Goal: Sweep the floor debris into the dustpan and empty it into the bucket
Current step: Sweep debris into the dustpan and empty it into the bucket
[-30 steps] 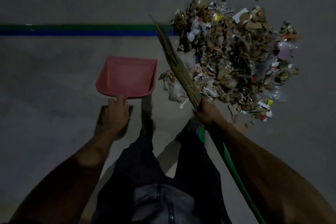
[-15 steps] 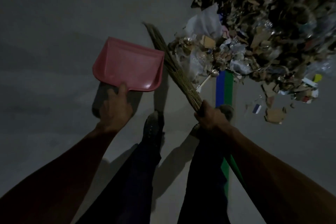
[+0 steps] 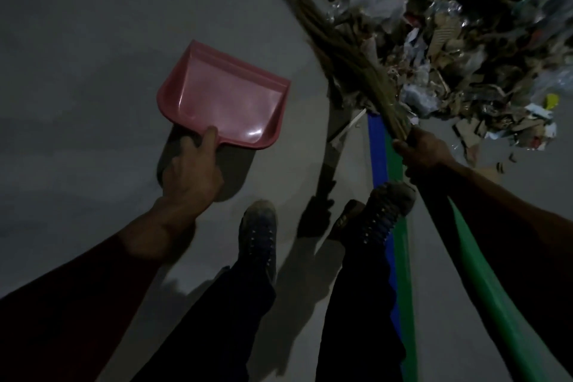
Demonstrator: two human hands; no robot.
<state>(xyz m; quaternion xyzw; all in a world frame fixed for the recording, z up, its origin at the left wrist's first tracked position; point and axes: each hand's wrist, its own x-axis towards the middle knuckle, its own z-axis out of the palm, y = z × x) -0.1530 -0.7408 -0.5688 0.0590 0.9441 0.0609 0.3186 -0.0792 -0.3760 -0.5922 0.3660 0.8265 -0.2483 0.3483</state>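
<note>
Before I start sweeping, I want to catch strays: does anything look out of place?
Mostly no. The pink plastic dustpan is empty, and the big heap of paper and cardboard debris holds together. A few loose cardboard scraps lie apart at its near edge, beside the blue-and-green floor stripe.

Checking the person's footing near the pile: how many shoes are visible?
2. The left shoe stands on grey floor below the dustpan; the right shoe rests on the blue-green floor stripe.

Dim grey concrete floor crossed by blue-and-green painted stripes.
</note>
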